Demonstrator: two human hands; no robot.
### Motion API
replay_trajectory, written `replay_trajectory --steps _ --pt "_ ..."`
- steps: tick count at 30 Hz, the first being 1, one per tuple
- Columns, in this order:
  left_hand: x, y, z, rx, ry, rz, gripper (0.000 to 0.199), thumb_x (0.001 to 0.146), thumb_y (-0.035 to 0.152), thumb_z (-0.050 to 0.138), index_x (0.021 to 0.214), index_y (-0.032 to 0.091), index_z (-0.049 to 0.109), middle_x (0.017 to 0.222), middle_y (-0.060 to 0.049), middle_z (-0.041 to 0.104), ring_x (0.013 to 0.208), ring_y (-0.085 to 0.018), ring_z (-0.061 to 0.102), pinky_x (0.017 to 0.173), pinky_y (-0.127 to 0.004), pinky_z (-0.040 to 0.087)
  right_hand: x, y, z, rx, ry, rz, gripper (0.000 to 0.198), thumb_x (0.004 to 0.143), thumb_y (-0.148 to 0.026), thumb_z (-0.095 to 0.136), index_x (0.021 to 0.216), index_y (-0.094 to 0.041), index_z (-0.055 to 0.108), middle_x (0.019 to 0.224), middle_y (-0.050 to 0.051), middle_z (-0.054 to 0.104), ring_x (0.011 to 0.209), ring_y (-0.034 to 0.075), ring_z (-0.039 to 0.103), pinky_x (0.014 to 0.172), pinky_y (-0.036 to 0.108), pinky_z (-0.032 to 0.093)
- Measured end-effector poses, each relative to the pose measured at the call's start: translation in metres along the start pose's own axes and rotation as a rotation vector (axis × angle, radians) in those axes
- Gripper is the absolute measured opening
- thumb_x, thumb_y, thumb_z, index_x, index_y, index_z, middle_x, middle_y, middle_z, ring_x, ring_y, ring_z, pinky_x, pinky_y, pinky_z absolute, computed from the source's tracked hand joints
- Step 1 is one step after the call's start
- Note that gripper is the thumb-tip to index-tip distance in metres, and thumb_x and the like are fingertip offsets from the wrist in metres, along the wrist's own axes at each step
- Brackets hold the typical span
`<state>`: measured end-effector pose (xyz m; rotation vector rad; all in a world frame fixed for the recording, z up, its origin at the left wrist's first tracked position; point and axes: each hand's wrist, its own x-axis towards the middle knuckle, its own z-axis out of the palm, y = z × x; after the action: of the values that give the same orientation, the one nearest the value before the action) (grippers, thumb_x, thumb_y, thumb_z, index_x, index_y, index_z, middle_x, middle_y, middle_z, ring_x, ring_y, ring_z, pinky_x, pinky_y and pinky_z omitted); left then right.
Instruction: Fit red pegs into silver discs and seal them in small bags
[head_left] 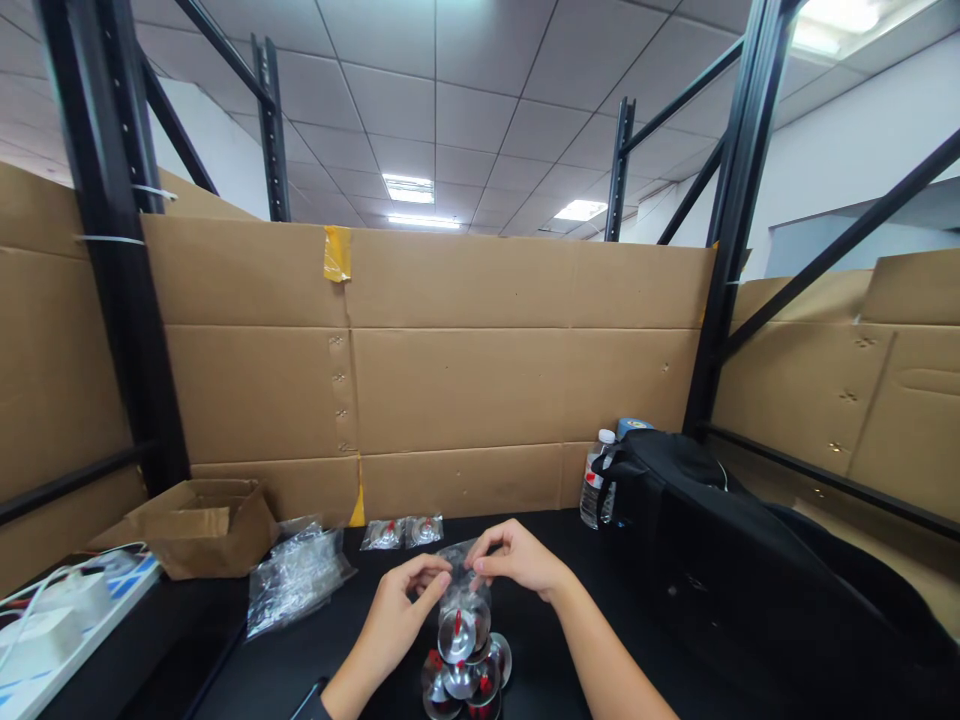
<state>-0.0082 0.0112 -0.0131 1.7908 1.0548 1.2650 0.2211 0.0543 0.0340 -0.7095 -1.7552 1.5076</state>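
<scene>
My left hand (401, 612) and my right hand (519, 560) pinch a small clear plastic bag (459, 592) from either side near its top. The bag hangs just above a pile of shiny round silver pieces with red marks (463, 675) on the black table. One round piece lies right under the bag; I cannot tell whether it is inside it. Beyond my hands, two small filled clear packets (403, 532), also with red bits showing, lie side by side near the cardboard wall.
To the left are a stack of clear plastic bags (298, 578), an open cardboard box (202, 530) and a white power strip (82, 630) with plugs and cables. On the right, a water bottle (596, 480) stands beside a large black bag (735, 560). Cardboard walls (450, 390) and black posts (112, 250) surround the table.
</scene>
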Motion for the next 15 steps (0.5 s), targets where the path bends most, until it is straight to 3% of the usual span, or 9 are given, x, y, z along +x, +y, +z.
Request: replay_trajectory --steps 5,10,15 --pt "0.001 -0.003 -0.002 -0.053 0.047 0.005 0.038 0.089 0.048 0.066 0.11 0.017 0.068 0.092 -0.008 0.073 0.083 -0.02 0.069 0.076 -0.029 0.053 0.005 0.004 0.004 0.016 0.113 -0.042 0.044 0.067 -0.05 0.085 0.083 -0.011 0.071 0.088 0.008 0.072 0.072 0.021 0.072 0.066 0.029 0.048" --pt "0.003 -0.006 -0.002 -0.15 0.106 -0.019 0.041 0.086 0.051 0.068 0.107 0.016 0.065 0.083 -0.005 0.07 0.074 -0.018 0.067 0.074 -0.029 0.055 0.01 0.014 0.009 0.012 0.095 -0.05 0.055 0.061 -0.045 0.09 0.101 -0.015 0.067 0.091 0.004 0.07 0.065 0.015 0.067 0.062 0.027 0.049" --pt "0.003 -0.006 -0.004 -0.067 0.207 -0.022 0.042 0.086 0.056 0.064 0.1 0.016 0.065 0.083 -0.006 0.07 0.077 -0.02 0.067 0.071 -0.029 0.055 0.015 0.02 0.012 0.007 0.158 -0.046 0.057 0.061 -0.043 0.089 0.104 -0.016 0.063 0.079 -0.001 0.066 0.055 0.011 0.063 0.056 0.025 0.046"
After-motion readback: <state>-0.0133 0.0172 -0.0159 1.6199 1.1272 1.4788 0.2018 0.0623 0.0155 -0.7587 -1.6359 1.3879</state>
